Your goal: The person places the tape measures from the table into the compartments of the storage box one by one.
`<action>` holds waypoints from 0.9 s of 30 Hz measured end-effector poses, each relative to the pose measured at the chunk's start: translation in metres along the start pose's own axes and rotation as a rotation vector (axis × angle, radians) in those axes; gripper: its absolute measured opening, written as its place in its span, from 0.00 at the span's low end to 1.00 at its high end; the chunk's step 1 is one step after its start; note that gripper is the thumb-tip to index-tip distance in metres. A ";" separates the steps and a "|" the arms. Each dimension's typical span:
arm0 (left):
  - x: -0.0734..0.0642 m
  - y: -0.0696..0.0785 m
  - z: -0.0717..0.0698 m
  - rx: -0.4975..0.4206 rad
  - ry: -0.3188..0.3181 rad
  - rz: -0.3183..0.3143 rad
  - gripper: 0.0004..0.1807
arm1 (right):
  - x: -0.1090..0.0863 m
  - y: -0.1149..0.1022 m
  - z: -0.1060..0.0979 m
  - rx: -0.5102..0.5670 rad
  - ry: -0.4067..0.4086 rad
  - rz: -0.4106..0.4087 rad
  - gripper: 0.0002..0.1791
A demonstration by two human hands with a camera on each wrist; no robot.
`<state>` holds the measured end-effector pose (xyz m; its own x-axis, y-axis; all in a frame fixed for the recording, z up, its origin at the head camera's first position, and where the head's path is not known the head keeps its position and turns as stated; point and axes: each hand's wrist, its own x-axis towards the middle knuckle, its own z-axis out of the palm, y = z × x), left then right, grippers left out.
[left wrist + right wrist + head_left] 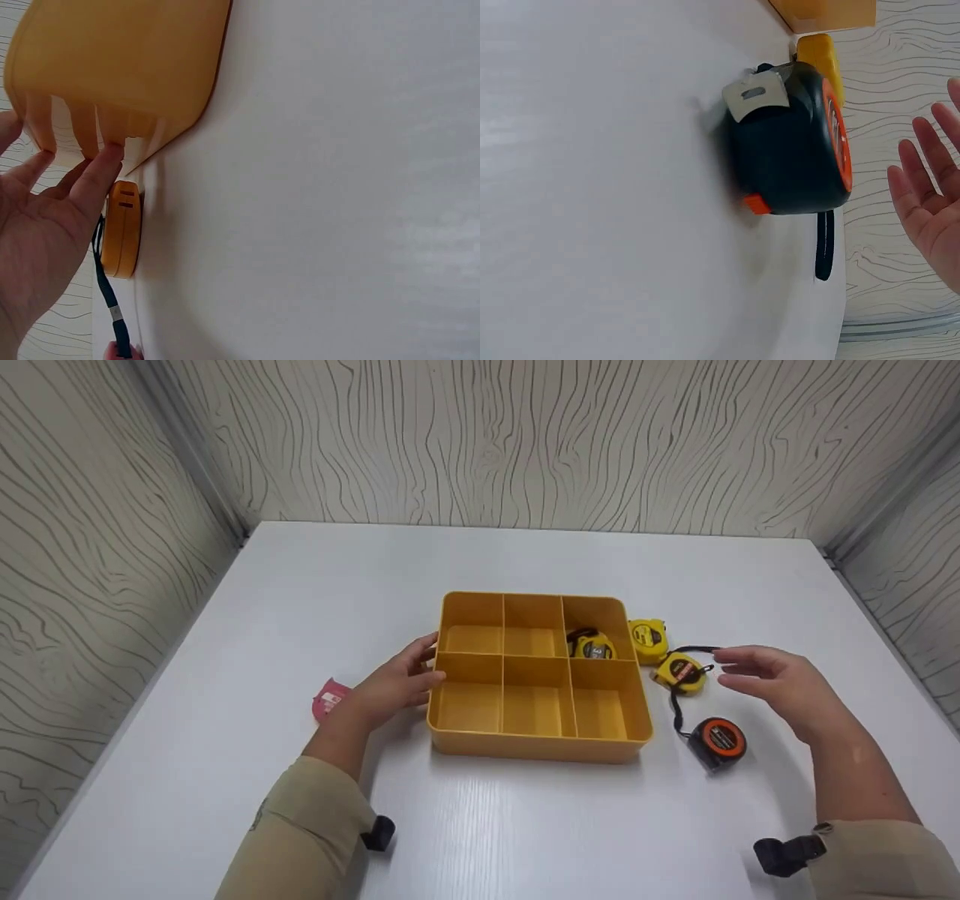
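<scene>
A yellow-orange box [540, 746] with several compartments sits mid-table. Its far right compartment holds a yellow tape measure [598, 646]. My left hand [386, 694] touches the box's left wall with extended fingers, as the left wrist view shows. Right of the box, my right hand [780, 686] is raised with loosely bent fingers, holding nothing. Nearest to it lies a yellow tape measure [681, 673] with a dark strap. Another yellow tape measure [649, 639] lies close to the box's right wall. Nearer the front is a black and orange tape measure [720, 741].
A pink item [330, 699] with a white label lies left of the box, partly hidden by my left arm. In the left wrist view, an orange-yellow tape measure [122, 232] with a dark strap stands below the fingers. Patterned panels [487, 442] border the white table.
</scene>
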<state>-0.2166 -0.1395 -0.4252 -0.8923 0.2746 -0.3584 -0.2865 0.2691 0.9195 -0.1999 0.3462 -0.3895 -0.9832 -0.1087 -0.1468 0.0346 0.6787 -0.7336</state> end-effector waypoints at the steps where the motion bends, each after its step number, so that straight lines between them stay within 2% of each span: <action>1: 0.000 0.000 0.000 0.001 0.001 -0.004 0.38 | -0.001 0.003 0.001 0.000 -0.010 0.006 0.34; 12: -0.001 0.001 0.001 0.009 0.019 -0.014 0.39 | -0.013 0.035 0.010 0.040 -0.116 0.037 0.32; 17: -0.002 0.001 0.002 0.004 0.021 -0.013 0.39 | -0.017 0.048 0.013 0.124 -0.193 0.051 0.33; 21: -0.001 0.000 0.002 0.009 0.021 -0.015 0.39 | -0.021 0.054 0.014 0.202 -0.298 0.060 0.35; 27: -0.003 0.001 0.001 0.015 0.020 -0.003 0.39 | -0.023 0.060 0.012 0.327 -0.420 0.008 0.38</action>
<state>-0.2139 -0.1389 -0.4233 -0.8985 0.2551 -0.3572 -0.2838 0.2833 0.9161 -0.1726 0.3805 -0.4383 -0.8286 -0.4315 -0.3569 0.1614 0.4262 -0.8901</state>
